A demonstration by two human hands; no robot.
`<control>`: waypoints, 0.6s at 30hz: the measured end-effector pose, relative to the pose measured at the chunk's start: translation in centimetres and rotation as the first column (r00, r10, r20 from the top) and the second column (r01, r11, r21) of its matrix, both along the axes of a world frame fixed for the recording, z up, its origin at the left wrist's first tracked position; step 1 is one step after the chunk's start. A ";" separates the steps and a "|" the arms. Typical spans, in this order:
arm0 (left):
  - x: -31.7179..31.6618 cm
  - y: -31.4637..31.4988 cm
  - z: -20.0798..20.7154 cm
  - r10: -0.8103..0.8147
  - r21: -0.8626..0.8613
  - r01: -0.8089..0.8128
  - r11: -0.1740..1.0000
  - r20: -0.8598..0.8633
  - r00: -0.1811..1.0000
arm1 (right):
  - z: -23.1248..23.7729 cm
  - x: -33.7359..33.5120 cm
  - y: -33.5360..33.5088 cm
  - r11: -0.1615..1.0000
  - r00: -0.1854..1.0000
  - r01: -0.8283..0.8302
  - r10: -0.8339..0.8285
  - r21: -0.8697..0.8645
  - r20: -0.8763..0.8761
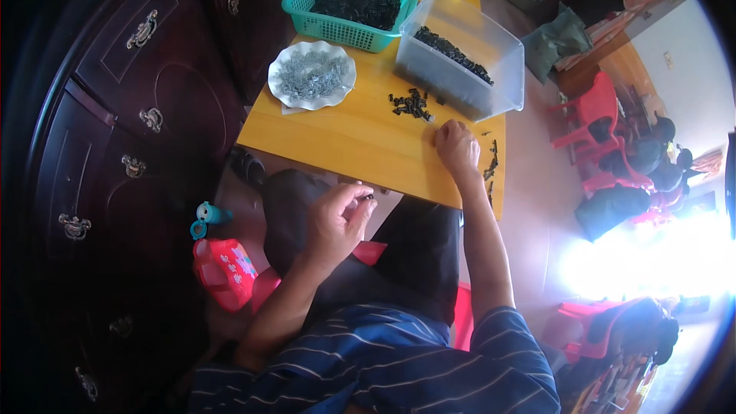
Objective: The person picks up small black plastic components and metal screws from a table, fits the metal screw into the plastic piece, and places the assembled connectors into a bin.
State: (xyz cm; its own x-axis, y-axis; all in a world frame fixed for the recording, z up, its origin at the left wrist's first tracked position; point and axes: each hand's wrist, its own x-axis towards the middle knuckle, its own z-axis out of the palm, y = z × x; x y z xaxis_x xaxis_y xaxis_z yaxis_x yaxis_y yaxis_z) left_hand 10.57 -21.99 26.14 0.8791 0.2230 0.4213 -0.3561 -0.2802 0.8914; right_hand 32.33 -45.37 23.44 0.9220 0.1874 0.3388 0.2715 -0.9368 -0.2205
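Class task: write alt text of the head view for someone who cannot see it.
A person's left hand pinches a small dark piece over the lap; the right hand is on a yellow table near a pile of black pieces. Beyond are a white plate of clear bits, plus a green basket and clear bin, both holding more black pieces.

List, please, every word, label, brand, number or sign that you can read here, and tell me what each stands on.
No word, label, brand, number or sign can be read in this view.
Bright red bag: pale printed shapes, too small and blurred to tell whether any are letters.
Turquoise perforated plastic basket, translucent rectangular plastic bin, white wavy-rimmed plate and small black pieces: no lettering that I can make out.
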 end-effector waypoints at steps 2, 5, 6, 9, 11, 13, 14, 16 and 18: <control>-0.3 0.2 0.2 -0.036 -0.067 0.032 0.997 -0.061 0.997 | 0.1 -0.6 -0.2 1.000 1.000 -0.015 0.015 -0.009 -0.015; -0.6 0.1 0.2 -0.063 -0.211 0.037 0.977 -0.113 0.992 | 0.4 -2.4 -0.3 0.994 0.998 -0.047 0.050 0.099 -0.025; -0.6 0.0 0.2 -0.053 -0.284 0.021 0.958 -0.105 0.993 | 0.4 -3.2 -0.3 0.972 0.997 -0.067 0.076 0.227 -0.032; -0.8 0.1 0.2 -0.092 -0.419 0.035 0.907 -0.117 0.989 | 0.5 -5.5 0.2 0.857 0.973 -0.064 0.168 0.511 -0.160; -0.9 0.4 -0.3 -0.094 -0.383 0.042 0.923 -0.118 0.989 | 1.8 -7.8 1.8 0.613 0.854 0.067 0.374 0.787 -0.363; -0.9 0.4 -0.4 -0.104 -0.347 0.053 0.936 -0.131 0.986 | 3.4 -9.6 2.9 0.547 0.806 0.071 0.462 0.834 -0.371; -0.8 0.2 0.2 -0.108 -0.341 0.055 0.938 -0.141 0.984 | 4.0 -10.6 3.1 0.475 0.758 0.080 0.542 0.876 -0.363; -0.7 0.3 0.4 -0.107 -0.335 0.045 0.941 -0.168 0.980 | 4.4 -12.2 3.9 0.398 0.714 0.126 0.600 0.909 -0.361; -0.3 0.4 0.4 -0.125 -0.276 0.075 0.958 -0.168 0.978 | 5.3 -13.3 4.7 0.394 0.654 0.120 0.659 0.911 -0.371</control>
State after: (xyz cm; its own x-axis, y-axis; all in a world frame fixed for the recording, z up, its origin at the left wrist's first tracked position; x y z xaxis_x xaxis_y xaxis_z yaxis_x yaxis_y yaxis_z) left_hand 10.23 -21.56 26.54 0.9587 0.2123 0.1892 -0.1948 0.0053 0.9808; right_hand 19.01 -40.68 28.77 0.8787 0.4643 -0.1107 -0.0991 -0.0494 -0.9938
